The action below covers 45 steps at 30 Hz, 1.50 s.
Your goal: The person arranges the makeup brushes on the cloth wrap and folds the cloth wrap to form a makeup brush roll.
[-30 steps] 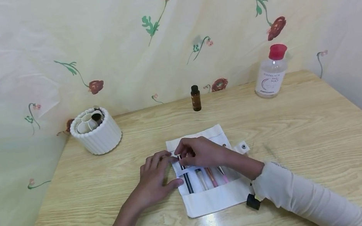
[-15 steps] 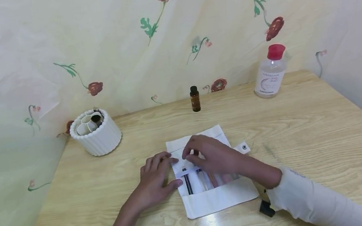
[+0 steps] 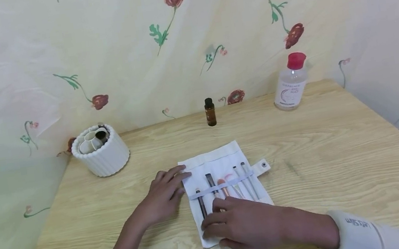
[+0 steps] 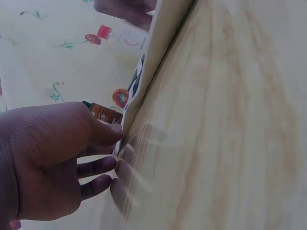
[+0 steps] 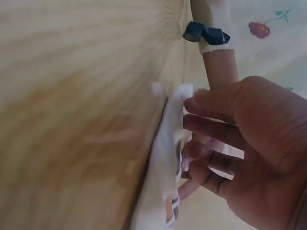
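A white fabric brush roll (image 3: 209,166) lies unfolded on the table, and an elastic band (image 3: 205,192) crosses several makeup brushes in it. The leftmost brush (image 3: 202,206) has a black handle; beside it are a dark-tipped brush (image 3: 210,180) and a copper-coloured one (image 3: 223,187). My left hand (image 3: 162,199) rests with its fingertips on the roll's upper left edge; in the left wrist view, the thumb (image 4: 103,133) touches that edge. My right hand (image 3: 249,223) lies over the lower pocket, fingertips touching near the black handle's lower end. It hides the lower ends of some brushes.
A ribbed white holder (image 3: 105,158) containing a few brushes stands at the back left. A small brown bottle (image 3: 211,114) is behind the roll, and a clear red-capped bottle (image 3: 289,90) is at the back right. The roll's snap tab (image 3: 261,167) sticks out rightward.
My right hand has left the top of the black-handled brush and moved down to the lower pocket, uncovering the brush tips. The left hand stays at the roll's left edge.
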{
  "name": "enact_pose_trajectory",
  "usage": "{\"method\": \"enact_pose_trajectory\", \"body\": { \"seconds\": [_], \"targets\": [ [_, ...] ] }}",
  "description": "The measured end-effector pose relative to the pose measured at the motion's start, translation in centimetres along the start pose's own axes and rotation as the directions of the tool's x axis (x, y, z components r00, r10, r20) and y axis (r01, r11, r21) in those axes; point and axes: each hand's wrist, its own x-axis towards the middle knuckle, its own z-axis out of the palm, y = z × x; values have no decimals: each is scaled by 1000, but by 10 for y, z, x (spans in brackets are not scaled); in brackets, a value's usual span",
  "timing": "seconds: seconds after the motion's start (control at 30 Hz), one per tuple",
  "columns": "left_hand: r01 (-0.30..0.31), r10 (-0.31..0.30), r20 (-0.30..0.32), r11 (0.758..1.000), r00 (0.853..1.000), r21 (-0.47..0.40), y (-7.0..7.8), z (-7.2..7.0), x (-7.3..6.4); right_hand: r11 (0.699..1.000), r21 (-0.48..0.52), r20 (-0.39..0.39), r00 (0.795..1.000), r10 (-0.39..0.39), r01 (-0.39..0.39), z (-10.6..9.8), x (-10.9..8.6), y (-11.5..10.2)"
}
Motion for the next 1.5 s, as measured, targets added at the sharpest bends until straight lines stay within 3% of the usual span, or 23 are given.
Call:
{"method": "enact_pose_trajectory", "body": {
  "seconds": [0.17, 0.37, 0.5, 0.7, 0.8, 0.97, 1.07, 1.2, 1.4, 1.5],
  "targets": [
    [-16, 17, -11, 999, 1000, 34, 0, -4, -2, 999, -39, -4, 1000, -4, 4, -3, -8, -4],
    [37, -37, 7, 999, 999, 25, 1, -12, -14, 986, 44, 4, 987, 162, -162, -21, -31, 7],
    [31, -29, 70, 999, 997, -16, 10, -15, -23, 952, 81, 31, 955, 294, -295, -29, -55, 24],
    [43, -25, 145, 991, 989, -127, 23, -10, -28, 866, 156, 62, 880, 471, -475, -29, -81, 43],
    [45, -30, 137, 993, 990, -108, 24, -6, -27, 861, 182, 45, 878, 476, -476, -23, -84, 47],
    [18, -8, 107, 996, 994, -89, 24, -3, -24, 897, 155, -30, 906, 423, -413, -16, -84, 53],
    [4, 7, 92, 993, 996, -115, 22, -4, -23, 897, 159, -35, 906, 423, -413, -15, -83, 56],
    [14, 0, 83, 986, 997, -164, 18, -6, -21, 863, 192, -7, 878, 478, -468, -16, -81, 60],
    [106, -83, 101, 963, 991, -249, 12, -7, -16, 820, 241, -14, 843, 538, -519, -16, -78, 65],
    [149, -122, 107, 942, 987, -301, 10, -5, -12, 781, 296, 4, 818, 575, -550, -15, -78, 69]
  ]
}}
